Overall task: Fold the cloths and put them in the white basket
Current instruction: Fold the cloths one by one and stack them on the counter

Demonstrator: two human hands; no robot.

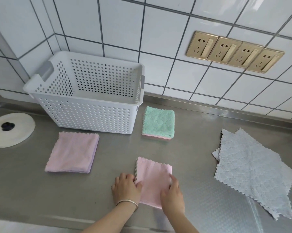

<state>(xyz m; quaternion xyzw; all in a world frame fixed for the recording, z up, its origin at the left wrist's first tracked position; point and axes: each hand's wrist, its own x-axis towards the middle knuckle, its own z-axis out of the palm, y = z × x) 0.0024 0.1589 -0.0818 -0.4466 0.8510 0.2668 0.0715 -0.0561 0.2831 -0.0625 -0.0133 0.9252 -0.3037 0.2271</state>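
Fingers of left hand [126, 188] and right hand [173, 194] flat, relaxed, pressing folded pink cloth [152, 178]; white basket [91, 113] interior floor hidden.

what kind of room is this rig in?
Probably a home kitchen or utility area: a stainless steel counter, a white tiled wall with a row of gold power sockets, and a white perforated basket on the counter.
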